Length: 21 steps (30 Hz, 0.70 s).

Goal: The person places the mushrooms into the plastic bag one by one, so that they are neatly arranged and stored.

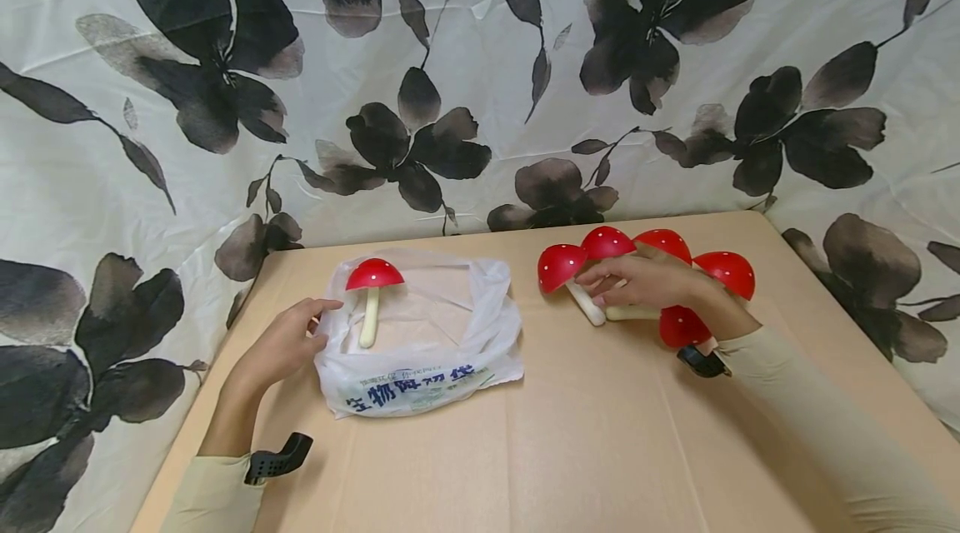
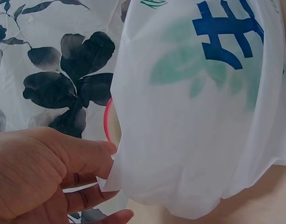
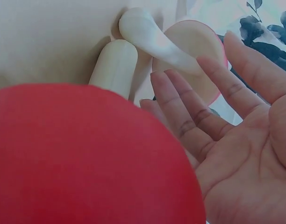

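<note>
On the table lies a white plastic bag (image 1: pixel 420 387) with blue lettering, its mouth spread wide. A toy mushroom (image 1: pixel 375 276) with a red, white-dotted cap and pale stem lies inside that mouth. My left hand (image 1: pixel 287 341) pinches the bag's left edge; the left wrist view shows a bit of plastic between the fingers. On the right, several similar mushrooms lie in a cluster, among them a leftmost mushroom (image 1: pixel 561 268). Over this cluster is my right hand (image 1: pixel 637 281), its fingers extended near the leftmost mushroom's stem (image 3: pixel 166 49), gripping nothing. A red cap (image 3: pixel 87 154) fills the right wrist view's lower left.
The pale wooden table (image 1: pixel 480 466) ends at a back edge, where a white cloth (image 1: pixel 510 133) with dark flowers hangs. Another mushroom cap (image 1: pixel 682 326) lies beneath my right wrist, close to a black wrist strap (image 1: pixel 703 361).
</note>
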Each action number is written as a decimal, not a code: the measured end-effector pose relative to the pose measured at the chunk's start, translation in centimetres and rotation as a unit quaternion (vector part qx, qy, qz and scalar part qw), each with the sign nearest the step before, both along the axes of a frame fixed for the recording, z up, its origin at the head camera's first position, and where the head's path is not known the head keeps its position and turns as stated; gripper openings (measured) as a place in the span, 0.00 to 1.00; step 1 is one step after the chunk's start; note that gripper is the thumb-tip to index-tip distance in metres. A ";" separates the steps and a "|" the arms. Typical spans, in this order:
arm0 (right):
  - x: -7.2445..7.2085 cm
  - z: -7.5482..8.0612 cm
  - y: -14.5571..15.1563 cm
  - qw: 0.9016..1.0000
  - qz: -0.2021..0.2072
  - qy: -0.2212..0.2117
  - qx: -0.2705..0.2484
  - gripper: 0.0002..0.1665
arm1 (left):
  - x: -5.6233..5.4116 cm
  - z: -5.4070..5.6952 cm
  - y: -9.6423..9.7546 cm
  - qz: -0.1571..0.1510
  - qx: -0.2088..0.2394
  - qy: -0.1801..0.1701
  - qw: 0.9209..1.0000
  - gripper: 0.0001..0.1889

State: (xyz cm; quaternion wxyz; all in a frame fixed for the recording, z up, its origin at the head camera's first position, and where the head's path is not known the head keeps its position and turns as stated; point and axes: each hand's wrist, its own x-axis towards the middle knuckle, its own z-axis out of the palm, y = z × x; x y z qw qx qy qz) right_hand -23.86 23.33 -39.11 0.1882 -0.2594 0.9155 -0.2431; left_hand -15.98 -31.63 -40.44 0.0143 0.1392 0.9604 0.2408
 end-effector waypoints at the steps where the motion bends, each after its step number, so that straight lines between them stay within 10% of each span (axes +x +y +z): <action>1: 0.0 0.0 0.0 1.000 0.002 0.001 0.001 0.32 | 0.0 0.0 0.0 0.000 0.001 0.001 1.000 0.24; 21: -1.3 -1.3 -1.7 0.995 0.026 -0.061 -0.069 0.31 | -0.9 0.1 -0.3 -0.010 -0.006 0.004 1.000 0.24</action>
